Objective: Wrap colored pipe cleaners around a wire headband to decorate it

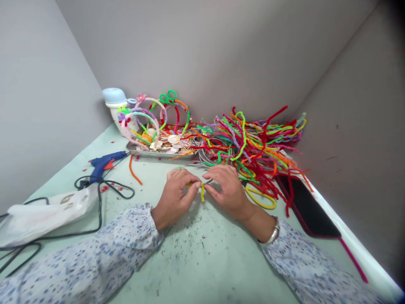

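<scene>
My left hand [175,194] and my right hand [226,188] meet over the pale green table, both pinched on a yellow pipe cleaner [202,192]. The short end of the pipe cleaner hangs down between my fingertips, and it seems wound on a thin grey metal headband [209,182]. More of the yellow pipe cleaner loops out [261,198] to the right of my right wrist. A silver bracelet sits on that wrist.
A big heap of coloured pipe cleaners [253,143] lies behind my hands. A metal tray [148,153] holds shells and decorated headbands [152,116]. A blue glue gun [104,162] with black cord lies left, near a white bag [41,213]. A dark phone [306,202] lies right.
</scene>
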Demonstrator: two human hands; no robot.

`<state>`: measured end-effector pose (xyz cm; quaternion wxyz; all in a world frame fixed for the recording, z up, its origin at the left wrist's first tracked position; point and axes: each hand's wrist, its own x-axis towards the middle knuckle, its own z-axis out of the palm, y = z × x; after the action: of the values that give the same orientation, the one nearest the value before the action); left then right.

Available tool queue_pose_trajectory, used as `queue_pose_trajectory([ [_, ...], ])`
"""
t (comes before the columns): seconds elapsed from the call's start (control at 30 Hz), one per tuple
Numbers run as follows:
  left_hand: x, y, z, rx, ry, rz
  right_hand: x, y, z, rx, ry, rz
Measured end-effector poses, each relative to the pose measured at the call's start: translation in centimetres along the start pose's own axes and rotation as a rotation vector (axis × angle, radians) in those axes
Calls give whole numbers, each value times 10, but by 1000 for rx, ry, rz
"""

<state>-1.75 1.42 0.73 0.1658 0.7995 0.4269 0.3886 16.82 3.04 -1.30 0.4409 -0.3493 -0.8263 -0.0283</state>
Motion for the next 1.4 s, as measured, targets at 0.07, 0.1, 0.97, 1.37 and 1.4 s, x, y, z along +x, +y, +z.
queue_pose_trajectory([
  [0.07, 0, 1, 0, 6, 2, -2, 0, 1, 0, 0, -5, -1],
  [0.1, 0, 1, 0, 6, 2, -5, 0, 1, 0, -1, -8, -2],
  [0.97, 0, 1, -4, -36, -28, -2, 1, -4, -4, -10, -30, -70],
  [1.37, -1, -1, -3, -33, -31, 17, 0, -4, -3, 30, -7, -11],
  [1.4, -1, -1, -3, -32, -32, 16, 0, -4, -3, 34, -10, -3],
])
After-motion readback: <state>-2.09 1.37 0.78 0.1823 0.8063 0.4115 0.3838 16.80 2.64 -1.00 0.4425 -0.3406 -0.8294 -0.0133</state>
